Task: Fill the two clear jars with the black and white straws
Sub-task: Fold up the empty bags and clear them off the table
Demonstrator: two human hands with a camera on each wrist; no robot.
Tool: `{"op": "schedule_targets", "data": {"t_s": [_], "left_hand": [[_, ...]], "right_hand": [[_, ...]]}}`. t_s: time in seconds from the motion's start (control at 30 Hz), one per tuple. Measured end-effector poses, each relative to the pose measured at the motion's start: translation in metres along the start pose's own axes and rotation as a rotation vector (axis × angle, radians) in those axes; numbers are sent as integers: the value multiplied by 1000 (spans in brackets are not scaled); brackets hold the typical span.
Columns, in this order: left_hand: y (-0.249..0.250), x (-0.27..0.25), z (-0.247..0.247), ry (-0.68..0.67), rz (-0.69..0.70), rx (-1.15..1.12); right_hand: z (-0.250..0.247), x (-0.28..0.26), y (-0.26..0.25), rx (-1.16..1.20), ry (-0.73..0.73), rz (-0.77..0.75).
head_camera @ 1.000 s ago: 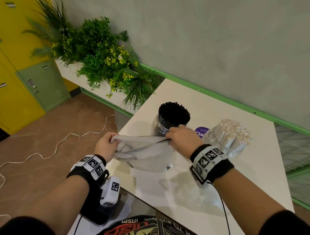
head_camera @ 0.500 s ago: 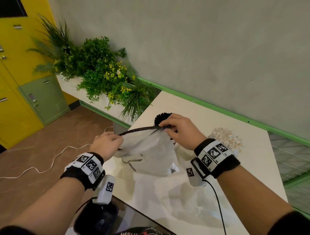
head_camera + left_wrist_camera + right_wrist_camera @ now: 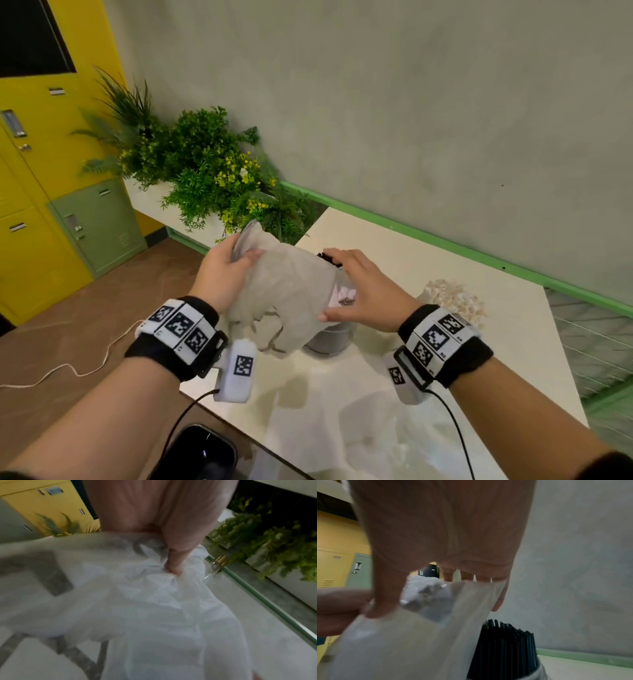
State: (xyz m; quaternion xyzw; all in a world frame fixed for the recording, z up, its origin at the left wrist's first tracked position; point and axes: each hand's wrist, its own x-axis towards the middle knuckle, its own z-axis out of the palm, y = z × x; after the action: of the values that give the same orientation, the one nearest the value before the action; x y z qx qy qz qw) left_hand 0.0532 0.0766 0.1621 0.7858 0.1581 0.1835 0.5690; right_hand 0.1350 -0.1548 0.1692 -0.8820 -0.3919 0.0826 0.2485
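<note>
A clear empty plastic bag [image 3: 287, 298] hangs in the air over the white table [image 3: 445, 394]. My left hand [image 3: 227, 270] grips its upper left corner; in the left wrist view a fingertip [image 3: 175, 568] digs into the crumpled bag [image 3: 154, 615]. My right hand [image 3: 356, 291] lies spread on the bag's right side, fingers straight. Behind the bag stands the jar [image 3: 330, 337] of black straws [image 3: 505, 642], mostly hidden. The jar of white straws [image 3: 452, 299] stands to the right, beyond my right wrist.
A planter of green plants [image 3: 212, 178] stands beyond the table's far left corner. Yellow lockers [image 3: 37, 246] and a green one [image 3: 96, 222] line the left wall. A white cable [image 3: 68, 370] runs across the floor. A dark device [image 3: 205, 452] sits below.
The bag has been raised and bunched in front of the black-straw jar. My left hand moved up and right. My right hand went from pinching the bag's edge to lying spread on it.
</note>
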Motion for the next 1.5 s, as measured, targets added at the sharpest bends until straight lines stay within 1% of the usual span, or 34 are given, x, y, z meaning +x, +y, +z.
{"op": "schedule_targets", "data": {"t_s": [0.03,0.1,0.17,0.2,0.27,0.37,0.43,0.47,0.5,0.53,0.57,0.63,0.7,0.77,0.8,0.87,0.93,0.97,1.03,1.07,1.17,1.27,1.4,1.5], "left_hand": [[3,0,-2,5,8,-28],[2,1,-6,23,-5,-73],[-5,5,-17,93,-36,-103],[-9,6,-24,139,-55,-132],[-18,9,-37,190,-81,-178],[-24,10,-41,216,-77,-136],[-22,11,-32,223,-85,-187],[-22,12,-27,226,-109,-240],[-21,13,-22,232,-141,-315],[-20,13,-16,231,-181,-393],[-20,13,-12,226,-217,-454],[-21,11,-3,205,-283,-536],[-21,9,4,193,-340,-615],[-24,8,13,180,-394,-699],[-24,6,17,169,-422,-724],[-26,4,24,148,-467,-720],[-26,5,27,133,-486,-695],[-26,6,26,147,-485,-682],[-29,13,13,250,-471,-629],[-32,18,3,302,-470,-589],[-45,31,-19,399,-511,-550],[-50,33,-21,416,-538,-632],[-56,35,-23,411,-496,-652],[-60,40,-23,468,-507,-652]], "right_hand": [[0,1,4,-47,-16,14],[-1,5,13,-147,33,16],[-8,6,29,-176,156,31],[-14,5,39,-160,245,46],[-29,0,55,-82,413,80],[-46,-3,62,119,601,163],[-48,-3,58,309,734,213],[-47,-3,55,450,775,235],[-44,-5,51,610,773,262],[-39,-8,48,749,720,305],[-32,-13,46,831,616,372],[-12,-24,43,879,346,507],[8,-33,45,908,144,602],[24,-37,50,978,37,650],[30,-38,52,1014,21,654],[39,-34,59,1026,66,650],[42,-29,66,1054,202,659],[40,-28,68,1069,282,672],[32,-29,76,1043,406,709],[29,-31,80,1016,438,721],[22,-37,86,961,446,725],[24,-36,87,970,450,754],[24,-36,87,1024,464,810],[24,-37,88,1038,465,812]]}}
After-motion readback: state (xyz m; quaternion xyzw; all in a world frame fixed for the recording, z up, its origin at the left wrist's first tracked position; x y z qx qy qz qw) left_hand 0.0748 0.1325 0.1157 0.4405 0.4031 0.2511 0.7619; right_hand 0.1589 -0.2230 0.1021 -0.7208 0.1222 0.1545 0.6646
